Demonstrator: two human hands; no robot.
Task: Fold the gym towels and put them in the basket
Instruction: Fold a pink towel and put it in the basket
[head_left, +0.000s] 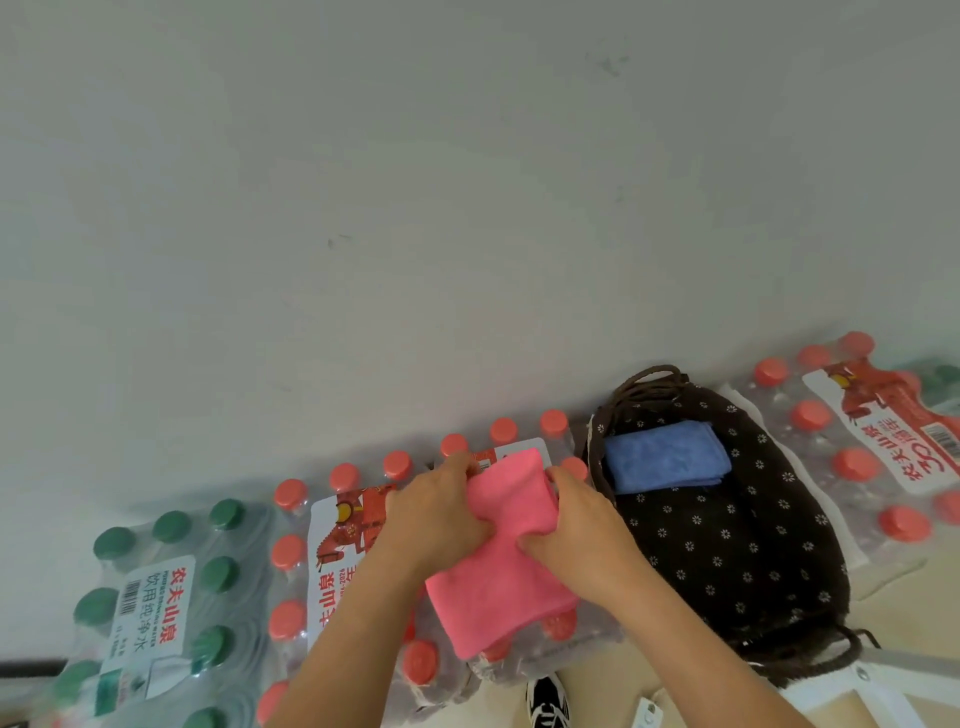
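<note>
A pink towel lies folded in a long strip on top of a shrink-wrapped pack of red-capped water bottles. My left hand grips its left edge near the far end, thumb on top. My right hand grips the right edge opposite, fingers curled round the cloth. To the right stands the basket, lined with dark brown flowered fabric, with brown rope handles. A folded blue towel lies inside it at the far end.
A pack of green-capped bottles sits at the left. Another red-capped pack stands behind and right of the basket. A pale wall fills the upper view. A black and white shoe shows on the floor below.
</note>
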